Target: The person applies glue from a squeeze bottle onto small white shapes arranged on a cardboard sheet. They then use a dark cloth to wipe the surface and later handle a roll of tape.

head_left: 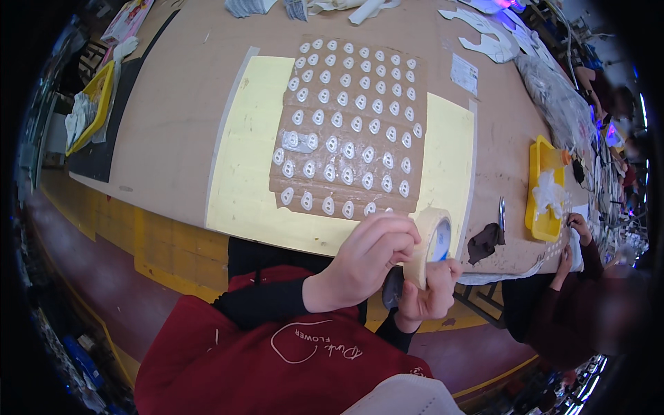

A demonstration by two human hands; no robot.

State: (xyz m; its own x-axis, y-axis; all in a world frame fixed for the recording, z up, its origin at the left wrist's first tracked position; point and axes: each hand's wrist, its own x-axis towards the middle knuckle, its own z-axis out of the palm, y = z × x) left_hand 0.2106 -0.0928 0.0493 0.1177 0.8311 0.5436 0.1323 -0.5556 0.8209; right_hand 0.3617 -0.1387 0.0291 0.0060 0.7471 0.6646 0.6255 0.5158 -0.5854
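Note:
My right hand (430, 294) is closed around the lower part of a cream roll of masking tape (417, 266), its thumb and fingers on either side. At the roll's left edge, the fingers of my left hand (366, 259) are pinched against the tape; whether a free end is between them is hidden. Just beyond both hands lies a brown cardboard sheet (279, 181) bearing rows of small white oval pieces (348, 150), each with dark holes. A clear, shiny strip (297, 142) lies over part of one row. Under the cardboard is a pale yellow sheet (238, 152).
Right of the sheet lie tweezers-like metal snips (502, 220), a dark cloth scrap (483, 243) and a yellow basket (535, 169) with a plastic bag. A co-worker's hands (577, 228) work beyond. Another yellow basket (106, 104) stands far left; white cut pieces (494, 45) lie far right.

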